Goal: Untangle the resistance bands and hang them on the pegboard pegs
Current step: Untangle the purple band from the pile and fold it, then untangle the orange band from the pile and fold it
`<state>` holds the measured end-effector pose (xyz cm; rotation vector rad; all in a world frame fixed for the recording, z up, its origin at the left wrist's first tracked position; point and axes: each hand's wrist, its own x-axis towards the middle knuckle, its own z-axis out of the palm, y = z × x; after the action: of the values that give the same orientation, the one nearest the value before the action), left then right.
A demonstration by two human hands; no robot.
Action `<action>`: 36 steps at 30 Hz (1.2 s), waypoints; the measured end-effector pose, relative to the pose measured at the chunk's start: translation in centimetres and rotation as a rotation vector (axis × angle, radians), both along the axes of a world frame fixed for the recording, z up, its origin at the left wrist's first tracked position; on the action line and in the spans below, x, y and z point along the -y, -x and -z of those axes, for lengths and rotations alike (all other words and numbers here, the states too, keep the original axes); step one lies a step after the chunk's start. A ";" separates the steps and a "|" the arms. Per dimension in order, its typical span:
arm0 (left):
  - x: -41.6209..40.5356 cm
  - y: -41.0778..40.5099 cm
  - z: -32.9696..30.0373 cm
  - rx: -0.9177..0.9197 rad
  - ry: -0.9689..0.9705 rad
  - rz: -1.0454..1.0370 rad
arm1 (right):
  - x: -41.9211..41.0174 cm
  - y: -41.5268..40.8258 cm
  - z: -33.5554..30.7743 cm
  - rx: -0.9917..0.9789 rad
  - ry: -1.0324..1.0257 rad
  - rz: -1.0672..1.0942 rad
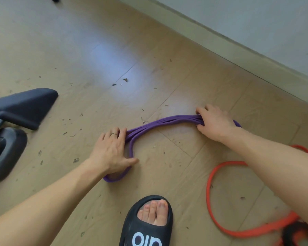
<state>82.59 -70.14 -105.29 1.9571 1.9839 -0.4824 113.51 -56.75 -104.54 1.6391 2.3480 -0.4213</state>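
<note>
Several strands of a purple rubber resistance band (pixel 160 124) lie bunched on the wooden plank floor (pixel 96 55). The right hand (pixel 215 122) grips one end; the left hand (pixel 112 151) lies flat, fingers straight, on the other. An orange band (pixel 210 183) loops just beside a black slipper (pixel 148 226).

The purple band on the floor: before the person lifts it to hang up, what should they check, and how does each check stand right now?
1. Left hand has hold of the purple band: cannot tell; it lies on one end, fingers fairly flat.
2. Right hand grips the other end: ok, fingers curl round the bunched strands.
3. Purple band untangled: not ok, several strands run bundled between the hands.
4. Purple band free of the orange band: ok, they lie apart.
5. Slipper off both bands: ok.
6. Pegboard pegs within reach: cannot tell, none in view.
</note>
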 end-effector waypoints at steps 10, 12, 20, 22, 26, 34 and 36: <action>0.4 0.7 -1.5 -0.012 0.059 -0.036 | 0.1 -2.0 -0.2 0.055 0.026 -0.018; 0.0 1.8 -1.8 -0.064 -0.041 0.045 | 0.0 -2.5 -0.1 0.058 -0.044 -0.063; -1.6 3.1 -0.4 -0.201 0.026 0.000 | 0.4 -1.8 0.3 0.105 -0.046 -0.037; -2.1 1.9 -0.7 -0.216 0.066 -0.010 | 1.0 -1.9 0.1 0.106 -0.065 -0.064; -3.5 -1.5 -1.2 -0.123 0.059 0.048 | 4.8 -2.7 0.2 -0.116 -0.257 -0.004; -4.1 -11.8 -3.2 0.036 -0.096 0.346 | 13.2 -7.5 1.2 0.058 -0.006 -0.069; -3.6 -14.6 -3.8 0.085 -0.087 0.404 | 13.7 -8.0 0.5 0.118 0.042 -0.070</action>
<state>97.15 -66.52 -101.54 2.4011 1.5826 -0.4017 121.55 -70.42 -105.02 1.5148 2.2865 -0.3467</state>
